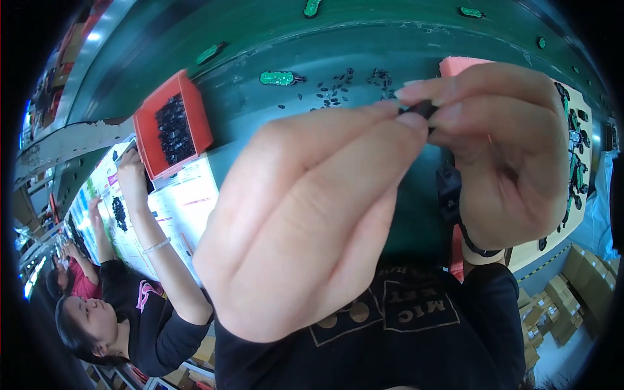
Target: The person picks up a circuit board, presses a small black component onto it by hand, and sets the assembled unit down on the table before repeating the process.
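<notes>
Both hands are raised close in front of the camera, w/ a small black part (424, 108) pinched between them. The left hand (305, 221) has its fingers (364, 130) closed on the near end of the part; the right hand (500, 149) closes its fingertips (448, 91) on the other end from above. So the part sits in the air between the two hands, above the green tabletop (364, 58), not resting on anything. Most of it is hidden by the fingertips, so its exact shape I cannot tell.

I judge the part to be very light and stiff, prob. plastic, and small enough to slip out easily; a pinch at the two ends, as here, looks the sensible hold.

On the tabletop behind are loose black pieces (335, 88) scattered, approx. the same kind, and a flat green piece (278, 78) beside them. To the left stands a red bin (172, 123) filled w/ more black parts. At the right, a pale board (575, 162) carries green and black pieces.

A co-worker sits at the left; that person's hand (130, 172) reaches toward the red bin, over white paper sheets (185, 201).
</notes>
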{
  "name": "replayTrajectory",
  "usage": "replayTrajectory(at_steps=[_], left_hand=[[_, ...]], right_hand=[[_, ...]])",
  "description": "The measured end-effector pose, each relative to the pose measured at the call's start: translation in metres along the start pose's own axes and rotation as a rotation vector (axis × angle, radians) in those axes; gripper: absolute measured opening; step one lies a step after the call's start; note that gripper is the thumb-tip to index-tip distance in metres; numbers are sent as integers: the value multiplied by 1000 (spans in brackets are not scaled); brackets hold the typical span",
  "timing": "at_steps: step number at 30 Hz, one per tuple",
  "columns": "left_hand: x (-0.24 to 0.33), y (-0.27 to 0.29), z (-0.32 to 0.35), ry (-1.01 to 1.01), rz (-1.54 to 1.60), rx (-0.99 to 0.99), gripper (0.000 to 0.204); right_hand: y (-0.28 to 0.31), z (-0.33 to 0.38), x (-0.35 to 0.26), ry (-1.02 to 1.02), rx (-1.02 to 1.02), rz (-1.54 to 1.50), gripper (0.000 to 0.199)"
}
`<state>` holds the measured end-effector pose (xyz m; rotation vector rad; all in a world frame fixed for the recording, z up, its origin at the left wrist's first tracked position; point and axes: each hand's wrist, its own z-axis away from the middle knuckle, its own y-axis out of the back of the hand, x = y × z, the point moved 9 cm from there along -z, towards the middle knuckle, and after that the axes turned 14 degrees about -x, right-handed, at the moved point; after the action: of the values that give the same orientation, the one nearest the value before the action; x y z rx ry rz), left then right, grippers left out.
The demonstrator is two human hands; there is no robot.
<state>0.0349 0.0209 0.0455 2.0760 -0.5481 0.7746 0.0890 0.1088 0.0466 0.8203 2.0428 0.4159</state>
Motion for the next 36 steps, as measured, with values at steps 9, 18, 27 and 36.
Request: replayTrajectory(at_steps=[9,18,27,36], left_hand=[[11,-2,-1,10,-154,16,28],[-6,-9,-3,46,77,-67,20],[-28,-15,-1,245,397,-119,21],[-48,-21,5,451,780,-17,23]], right_hand=[[4,2,14,-243,-71,-22,8],[10,0,11,-270,-151,110,5],[11,15,35,-476,-159,-215,9],[7,22,52,-536,-88,-433,9]])
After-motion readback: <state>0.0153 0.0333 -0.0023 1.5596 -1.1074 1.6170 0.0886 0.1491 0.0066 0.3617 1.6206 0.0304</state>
